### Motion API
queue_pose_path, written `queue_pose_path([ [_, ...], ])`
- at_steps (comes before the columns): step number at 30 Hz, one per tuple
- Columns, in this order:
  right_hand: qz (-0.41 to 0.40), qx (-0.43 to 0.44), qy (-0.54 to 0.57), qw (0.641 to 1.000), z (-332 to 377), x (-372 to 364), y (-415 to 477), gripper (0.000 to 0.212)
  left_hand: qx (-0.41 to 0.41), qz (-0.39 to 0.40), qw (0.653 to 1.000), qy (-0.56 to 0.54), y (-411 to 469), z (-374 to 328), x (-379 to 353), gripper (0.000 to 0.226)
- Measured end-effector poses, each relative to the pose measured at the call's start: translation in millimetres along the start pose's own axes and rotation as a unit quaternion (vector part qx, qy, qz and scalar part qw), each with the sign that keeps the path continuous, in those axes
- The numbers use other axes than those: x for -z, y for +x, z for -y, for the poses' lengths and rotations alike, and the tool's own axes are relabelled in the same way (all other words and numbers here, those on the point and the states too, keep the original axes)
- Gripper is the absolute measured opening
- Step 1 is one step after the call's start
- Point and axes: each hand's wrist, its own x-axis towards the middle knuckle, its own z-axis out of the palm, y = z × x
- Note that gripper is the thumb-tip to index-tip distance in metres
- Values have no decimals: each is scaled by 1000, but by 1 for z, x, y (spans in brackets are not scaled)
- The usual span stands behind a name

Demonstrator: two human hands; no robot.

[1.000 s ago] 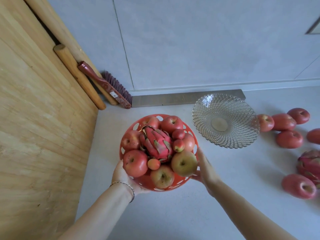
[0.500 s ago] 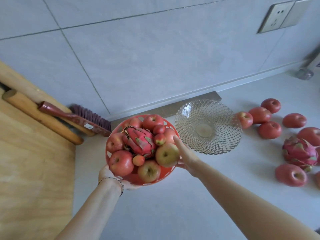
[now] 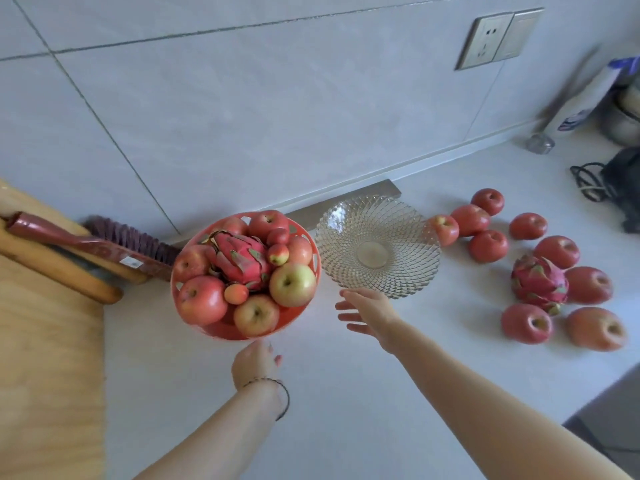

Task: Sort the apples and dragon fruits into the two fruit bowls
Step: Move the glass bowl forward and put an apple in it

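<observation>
A red plastic bowl [image 3: 313,268] stands on the white counter, heaped with several apples and one dragon fruit [image 3: 242,259]. Just to its right stands an empty clear glass bowl [image 3: 408,278]. Further right, several loose apples [image 3: 526,327] and a second dragon fruit [image 3: 538,284] lie on the counter. My left hand [image 3: 256,362] is just in front of the red bowl, fingers relaxed, holding nothing. My right hand [image 3: 367,311] hovers with fingers spread at the glass bowl's near rim, empty.
A wooden board [image 3: 45,358] fills the left side, with rolling pins [image 3: 65,271] and a brush [image 3: 114,244] behind it. A metal strip [image 3: 363,194] lies along the wall. Dark cables and appliances [image 3: 616,181] are at the far right.
Both hands have let go of the red bowl, which now rests on the counter. My left hand drew back toward me; my right hand shifted right toward the glass bowl. The view swung right.
</observation>
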Motion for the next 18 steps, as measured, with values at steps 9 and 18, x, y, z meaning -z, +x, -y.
queue_pose_path([
  [9, -4, 51, -73, 996, -5, 131, -1, 13, -21, 110, 969, 219, -35, 35, -129, 7],
  [18, 34, 130, -259, 956, 12, 275, 24, 17, 16, -15, 1000, 4, 4, 79, -227, 28],
])
